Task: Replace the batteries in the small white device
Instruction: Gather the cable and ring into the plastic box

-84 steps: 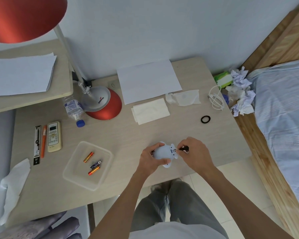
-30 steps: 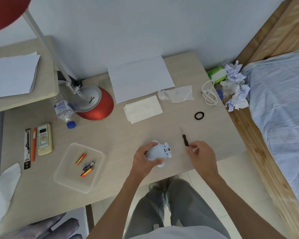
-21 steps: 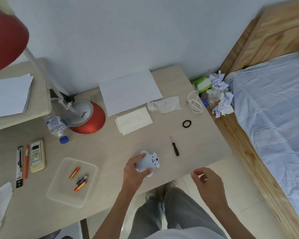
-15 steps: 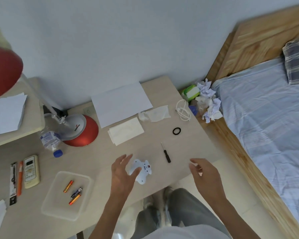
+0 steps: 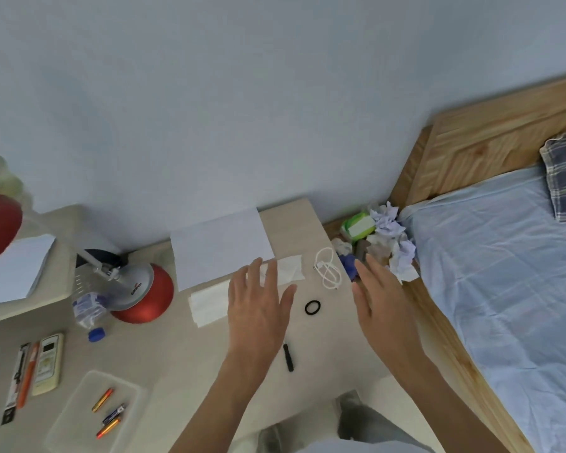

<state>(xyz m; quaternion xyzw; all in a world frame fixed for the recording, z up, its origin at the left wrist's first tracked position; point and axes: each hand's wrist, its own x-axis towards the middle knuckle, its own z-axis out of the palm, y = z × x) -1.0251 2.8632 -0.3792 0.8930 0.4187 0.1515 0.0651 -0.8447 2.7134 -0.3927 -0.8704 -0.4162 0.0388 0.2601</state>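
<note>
Both hands are hovering over the desk (image 5: 164,351) at frame centre, fingers spread, gripping nothing. Left hand (image 5: 258,308) is covering mid-desk; the small white device isn't showing anywhere, prob. hidden under that hand/forearm, can't tell. Right hand (image 5: 383,302) is sitting toward the desk's right edge. Black screwdriver (image 5: 288,357) is lying just below-right of the left hand. Clear tray (image 5: 79,429), lower left, is holding three batteries (image 5: 111,416). Black ring (image 5: 312,308) is lying btwn the hands.

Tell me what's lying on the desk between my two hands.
In the head view, a black ring lies on the desk between the left hand and right hand.
</note>
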